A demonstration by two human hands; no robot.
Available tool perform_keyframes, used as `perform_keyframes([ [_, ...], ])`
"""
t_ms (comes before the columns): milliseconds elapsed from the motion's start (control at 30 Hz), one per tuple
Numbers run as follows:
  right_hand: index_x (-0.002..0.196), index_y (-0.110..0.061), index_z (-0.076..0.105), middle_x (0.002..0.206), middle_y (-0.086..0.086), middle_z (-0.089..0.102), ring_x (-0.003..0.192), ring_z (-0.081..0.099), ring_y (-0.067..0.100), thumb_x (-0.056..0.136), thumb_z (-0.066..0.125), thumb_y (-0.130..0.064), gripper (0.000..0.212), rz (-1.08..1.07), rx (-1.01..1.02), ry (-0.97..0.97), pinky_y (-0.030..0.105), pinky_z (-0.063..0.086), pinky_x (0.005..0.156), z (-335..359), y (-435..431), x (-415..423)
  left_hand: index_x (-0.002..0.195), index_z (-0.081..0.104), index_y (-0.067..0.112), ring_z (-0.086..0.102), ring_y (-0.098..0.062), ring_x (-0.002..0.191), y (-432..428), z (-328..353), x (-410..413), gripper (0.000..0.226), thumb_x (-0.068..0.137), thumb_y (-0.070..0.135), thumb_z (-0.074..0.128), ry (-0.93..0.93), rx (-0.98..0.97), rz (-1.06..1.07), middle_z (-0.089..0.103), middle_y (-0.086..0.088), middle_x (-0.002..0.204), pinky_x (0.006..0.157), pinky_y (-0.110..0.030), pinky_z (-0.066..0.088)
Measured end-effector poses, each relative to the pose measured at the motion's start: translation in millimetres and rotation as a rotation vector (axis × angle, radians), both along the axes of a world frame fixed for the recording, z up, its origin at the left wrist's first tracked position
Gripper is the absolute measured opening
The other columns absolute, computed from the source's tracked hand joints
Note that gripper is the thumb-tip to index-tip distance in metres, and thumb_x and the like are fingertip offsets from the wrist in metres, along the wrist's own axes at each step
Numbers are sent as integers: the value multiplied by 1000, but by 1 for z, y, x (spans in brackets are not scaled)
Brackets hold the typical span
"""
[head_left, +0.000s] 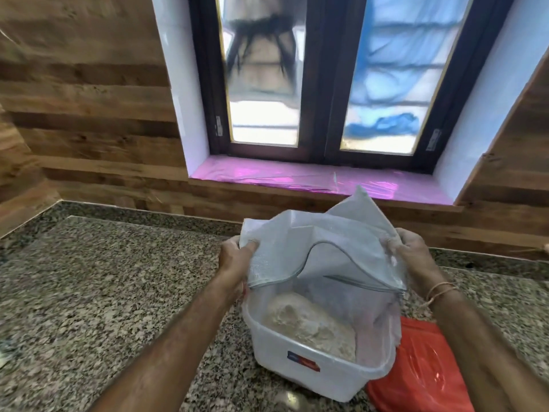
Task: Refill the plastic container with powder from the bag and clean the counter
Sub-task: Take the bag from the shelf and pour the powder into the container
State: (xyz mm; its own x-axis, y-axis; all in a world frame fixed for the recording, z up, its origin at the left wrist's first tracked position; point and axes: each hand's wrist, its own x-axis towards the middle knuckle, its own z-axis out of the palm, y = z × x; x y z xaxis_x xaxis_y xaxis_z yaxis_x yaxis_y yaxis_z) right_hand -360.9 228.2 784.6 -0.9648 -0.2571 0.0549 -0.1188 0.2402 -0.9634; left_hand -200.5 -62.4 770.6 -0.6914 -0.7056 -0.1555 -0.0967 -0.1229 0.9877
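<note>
A clear plastic container (320, 376) with a small red and blue label stands on the granite counter (104, 286). A heap of pale powder (309, 325) lies inside it. A translucent white zip bag (320, 248) is held tipped over the container, its open mouth hanging down into it. My left hand (234, 257) grips the bag's left edge. My right hand (416, 254), dusted with powder, grips its right edge.
A red lid (421, 370) lies on the counter just right of the container. Behind the counter runs a wood-panelled wall (89, 114) with a dark-framed window (320, 84) and a pink-lined sill (297, 176).
</note>
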Motion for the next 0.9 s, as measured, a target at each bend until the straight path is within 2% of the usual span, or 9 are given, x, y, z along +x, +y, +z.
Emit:
perform_keyframes([
  [133, 88, -3, 68, 61, -3, 65, 53, 57, 12, 99, 57, -4, 16, 60, -64, -110, 17, 46, 46, 41, -32, 9, 116, 64, 3, 70, -20, 70, -43, 13, 1, 17, 101, 9, 60, 94, 213, -72, 71, -14, 96, 48, -25, 56],
  [267, 107, 11, 68, 86, 15, 71, 78, 64, 27, 97, 63, -8, 23, 238, -130, -162, 39, 52, 78, 65, -106, 33, 123, 60, 10, 70, -23, 87, -135, 18, 29, 24, 102, 20, 62, 126, 144, -67, 72, -10, 106, 60, -30, 59],
  [333, 107, 4, 71, 91, 15, 73, 79, 68, 27, 95, 66, -6, 16, 334, -77, -163, 41, 57, 79, 61, -157, 55, 121, 60, 15, 69, -22, 89, -188, 8, 59, 20, 103, 24, 60, 113, 89, -42, 72, -7, 106, 68, -33, 60],
  [467, 80, -14, 67, 66, -8, 63, 57, 54, 2, 92, 71, -12, 12, 186, 140, 102, 30, 44, 61, 9, -261, 84, 121, 62, 11, 69, -29, 92, -282, -45, 122, 18, 105, 18, 57, -7, -29, 78, 72, -9, 106, 72, -36, 59],
  [567, 88, -13, 66, 75, 1, 67, 67, 58, 13, 89, 69, -16, 5, 88, 340, 243, 32, 43, 65, -39, -320, 110, 113, 66, 14, 69, -33, 92, -321, -90, 158, 13, 103, 11, 58, -62, -37, 189, 71, -7, 99, 68, -31, 54],
  [667, 95, -16, 66, 92, 5, 74, 87, 69, 26, 69, 77, -30, 31, 160, 429, -76, 41, 56, 78, -96, -353, 128, 109, 62, 15, 65, -30, 88, -344, -130, 187, 19, 102, 0, 53, -64, 48, 250, 68, -10, 100, 57, -26, 55],
  [733, 93, -13, 71, 94, 8, 77, 91, 73, 31, 59, 82, -29, 39, 200, 456, -272, 49, 60, 83, -137, -359, 130, 128, 55, 12, 65, -29, 91, -350, -154, 205, 35, 99, -7, 51, -101, 119, 192, 67, -14, 111, 62, -29, 56],
  [833, 98, -5, 71, 90, 10, 70, 86, 65, 24, 78, 77, -3, 21, 109, 483, -273, 35, 52, 73, -154, -366, 150, 138, 50, 13, 69, -22, 88, -350, -183, 228, 54, 93, -15, 56, -283, 138, 29, 72, -8, 106, 60, -27, 58],
  [900, 103, -5, 67, 87, 10, 66, 76, 60, 23, 85, 69, 5, 21, 64, 495, -292, 24, 47, 59, -163, -369, 162, 134, 53, 8, 67, -21, 77, -353, -194, 238, 52, 90, -19, 57, -355, 142, 98, 71, -10, 98, 56, -28, 56],
])
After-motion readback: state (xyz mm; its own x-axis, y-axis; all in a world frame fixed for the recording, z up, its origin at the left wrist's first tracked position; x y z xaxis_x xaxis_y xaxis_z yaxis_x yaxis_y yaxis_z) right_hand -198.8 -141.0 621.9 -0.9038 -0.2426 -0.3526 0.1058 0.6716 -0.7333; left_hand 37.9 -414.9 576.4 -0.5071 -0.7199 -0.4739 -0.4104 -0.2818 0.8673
